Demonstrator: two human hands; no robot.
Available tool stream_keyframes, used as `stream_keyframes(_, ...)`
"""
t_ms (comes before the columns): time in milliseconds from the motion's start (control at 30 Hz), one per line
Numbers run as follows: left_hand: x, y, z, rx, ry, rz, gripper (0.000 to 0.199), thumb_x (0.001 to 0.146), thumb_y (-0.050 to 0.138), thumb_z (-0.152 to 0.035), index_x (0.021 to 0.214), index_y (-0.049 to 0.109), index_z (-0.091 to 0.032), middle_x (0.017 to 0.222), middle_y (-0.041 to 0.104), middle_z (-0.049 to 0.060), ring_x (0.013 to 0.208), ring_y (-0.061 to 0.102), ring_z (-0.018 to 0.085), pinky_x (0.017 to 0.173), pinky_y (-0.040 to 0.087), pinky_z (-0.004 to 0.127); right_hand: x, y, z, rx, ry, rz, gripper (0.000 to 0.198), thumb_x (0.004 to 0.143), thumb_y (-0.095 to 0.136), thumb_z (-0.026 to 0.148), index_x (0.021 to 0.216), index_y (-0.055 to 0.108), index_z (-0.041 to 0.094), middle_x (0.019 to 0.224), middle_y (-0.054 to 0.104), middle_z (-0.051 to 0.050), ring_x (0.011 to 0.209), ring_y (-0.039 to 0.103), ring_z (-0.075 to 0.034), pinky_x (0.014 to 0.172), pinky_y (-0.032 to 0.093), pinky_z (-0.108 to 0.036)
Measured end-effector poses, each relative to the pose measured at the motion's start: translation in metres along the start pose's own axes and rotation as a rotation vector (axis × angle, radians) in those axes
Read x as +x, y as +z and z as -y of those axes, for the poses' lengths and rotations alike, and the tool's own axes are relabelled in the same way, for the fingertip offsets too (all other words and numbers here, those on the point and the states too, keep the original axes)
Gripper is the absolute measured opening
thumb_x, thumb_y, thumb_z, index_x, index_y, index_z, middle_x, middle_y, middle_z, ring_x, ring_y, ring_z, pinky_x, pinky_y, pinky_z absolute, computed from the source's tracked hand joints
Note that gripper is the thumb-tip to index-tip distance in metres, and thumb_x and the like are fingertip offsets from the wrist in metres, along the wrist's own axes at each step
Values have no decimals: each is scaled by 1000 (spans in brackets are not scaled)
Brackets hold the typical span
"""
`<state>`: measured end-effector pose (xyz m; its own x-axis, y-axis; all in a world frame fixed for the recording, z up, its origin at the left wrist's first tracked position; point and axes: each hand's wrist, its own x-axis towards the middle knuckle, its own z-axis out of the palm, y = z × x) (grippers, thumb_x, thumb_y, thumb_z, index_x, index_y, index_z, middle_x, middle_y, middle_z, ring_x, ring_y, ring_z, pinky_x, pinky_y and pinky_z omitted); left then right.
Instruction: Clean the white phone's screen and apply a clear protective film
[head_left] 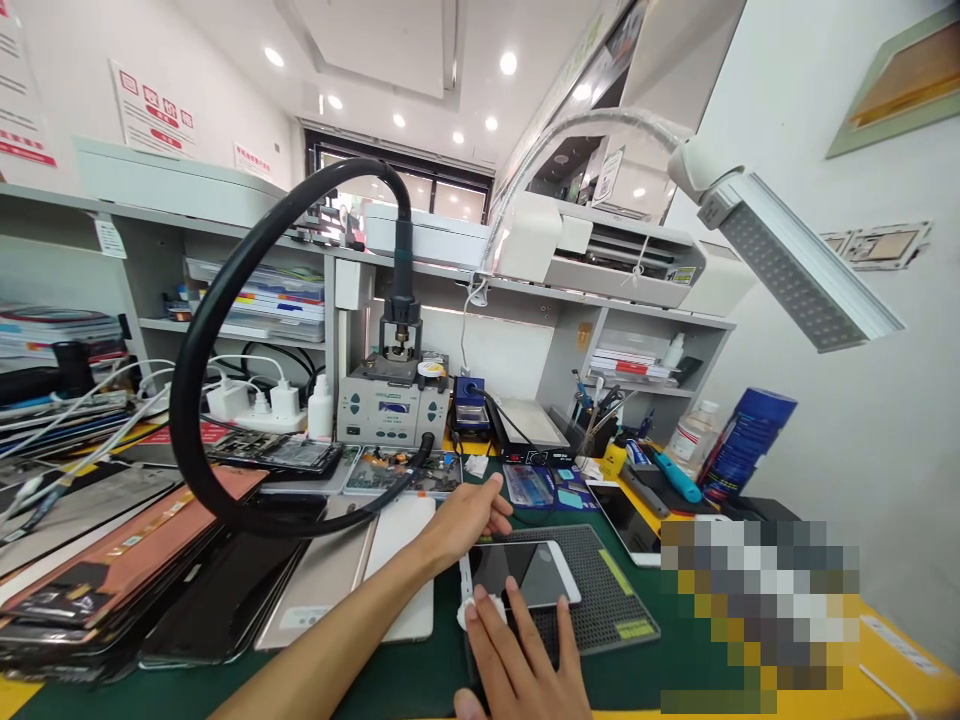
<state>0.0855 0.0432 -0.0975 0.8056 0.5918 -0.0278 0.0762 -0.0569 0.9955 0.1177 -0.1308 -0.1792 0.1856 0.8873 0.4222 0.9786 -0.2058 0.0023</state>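
A smartphone [536,575] with a white frame and dark, glossy screen lies on a grey textured mat [615,595]. My right hand [521,655] is spread palm down at its near side. Two of its fingertips press on a crumpled white wipe [466,614] at the phone's near left corner; the other fingers are stretched apart. Just past the phone's far left edge hovers my left hand [469,515], thumb out and fingers loosely bent, with nothing visible in it. Whether it touches the phone I cannot tell. Something dark under my right hand is mostly covered.
Left of the phone lie pale tablets [319,575] and stacked screen panels [127,560]. A thick black hose [184,400] loops from a hot-air station [391,405] behind. Another white phone [626,525] lies to the right, near a blue can [750,440]. An LED lamp [810,265] hangs above.
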Motion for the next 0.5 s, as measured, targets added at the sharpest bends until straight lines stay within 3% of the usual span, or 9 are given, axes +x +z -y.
stream_keyframes(267,1,2,1,4,22,-18,69,82,43,-75,81,72,-12,79,75,15,79,67,26,76,49,35,11,-4,7,30,8,18,43,98,40,53,138,53,42,143,48,9,133,47,-41,107,23,-79)
stream_keyframes(433,0,2,0,2,23,-18,69,82,43,-74,81,72,-11,78,75,15,77,67,25,77,49,36,29,-21,-3,110,-109,218,48,101,31,52,147,41,40,150,35,8,137,39,-42,104,31,-77)
stream_keyframes(500,0,2,-1,1,21,-19,69,82,44,-74,81,72,-11,78,75,15,76,67,25,77,50,36,37,-29,-5,151,-118,295,51,102,25,53,149,37,37,152,31,7,139,34,-42,105,28,-78)
